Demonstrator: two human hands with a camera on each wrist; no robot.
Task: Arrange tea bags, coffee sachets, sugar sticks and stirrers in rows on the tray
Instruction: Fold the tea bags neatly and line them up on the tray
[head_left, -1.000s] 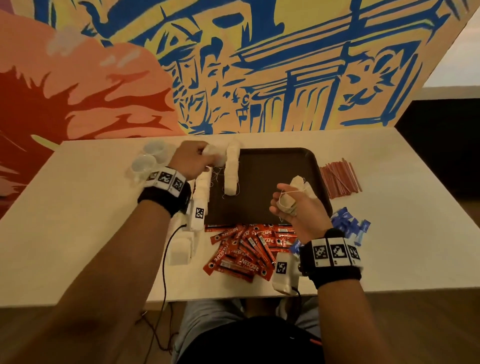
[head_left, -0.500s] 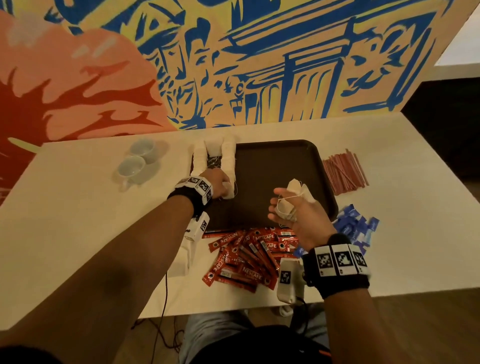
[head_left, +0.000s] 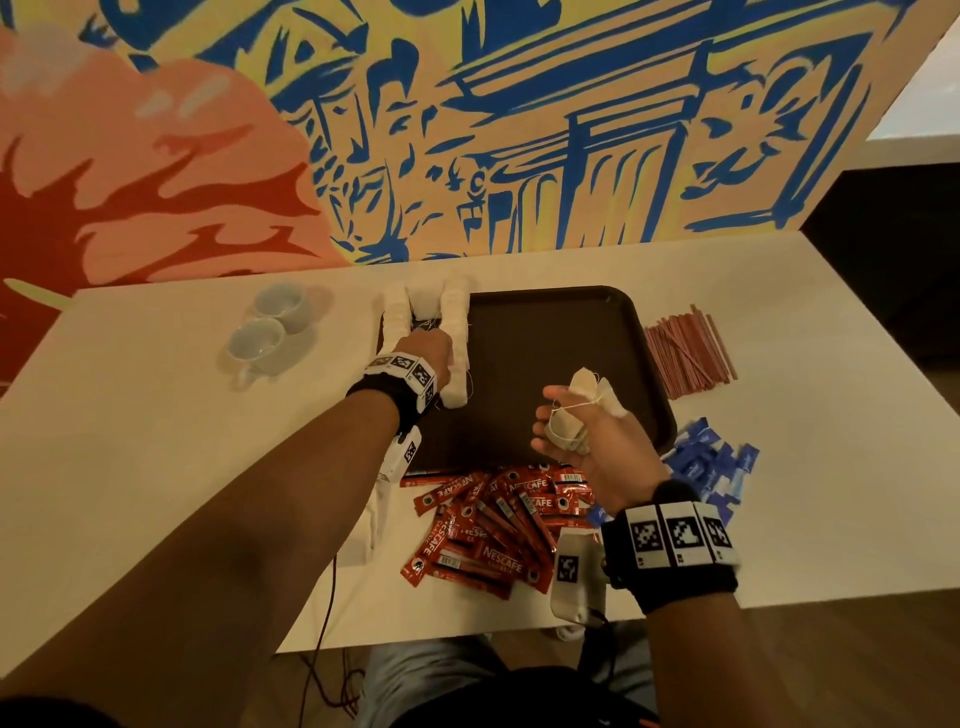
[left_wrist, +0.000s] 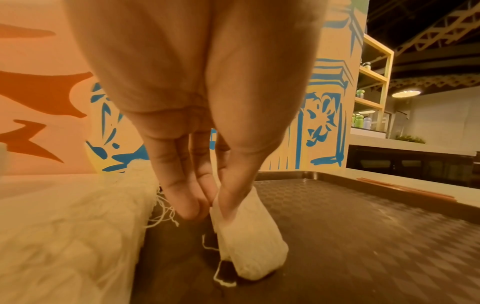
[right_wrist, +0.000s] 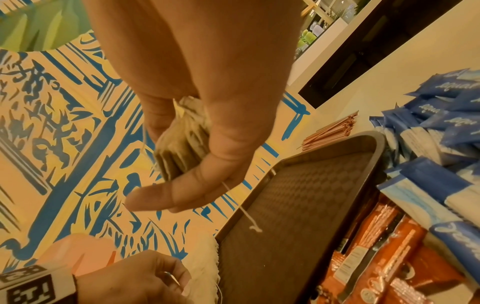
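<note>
A dark brown tray (head_left: 550, 358) lies on the table with rows of white tea bags (head_left: 456, 332) along its left side. My left hand (head_left: 426, 353) is at the near end of the right row and pinches one tea bag (left_wrist: 246, 232) between thumb and fingers, its bottom on the tray floor (left_wrist: 363, 236). My right hand (head_left: 582, 436) hovers over the tray's near right corner and grips a bunch of tea bags (right_wrist: 182, 142) with strings hanging down. Red coffee sachets (head_left: 493, 525) lie piled in front of the tray, blue sugar sticks (head_left: 711, 467) to their right, and red stirrers (head_left: 685, 353) right of the tray.
Two white cups (head_left: 270, 327) stand at the back left of the table. A painted wall panel (head_left: 467, 130) rises behind the table. A few more tea bags (head_left: 374, 499) lie under my left forearm near the front edge.
My left hand moved from the far end of the tea bag rows toward me to the near end of the right row, setting a tea bag down. My right hand stayed put.
</note>
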